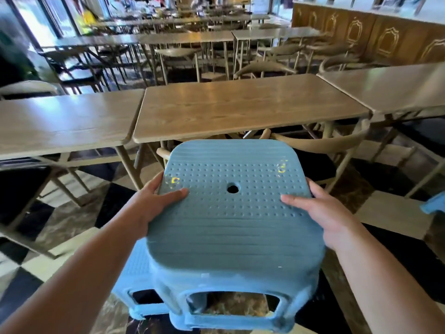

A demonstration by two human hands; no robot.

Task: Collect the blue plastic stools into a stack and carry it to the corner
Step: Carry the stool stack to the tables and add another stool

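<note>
A blue plastic stool (231, 220) with a dotted seat and a round centre hole fills the middle of the view, tilted toward me and lifted off the floor. My left hand (154, 203) grips its left seat edge with the thumb on top. My right hand (322, 213) grips the right edge the same way. A second blue stool (137, 280) stands on the floor just below and left, partly hidden by the held one. Part of another blue stool (433, 203) shows at the right edge.
Wooden tables (240, 109) stand in a row straight ahead, with wooden chairs (337, 145) tucked beneath. More tables and chairs fill the room behind. The floor is black and cream checkered tile (72, 227). A wooden panelled counter (375, 37) runs along the back right.
</note>
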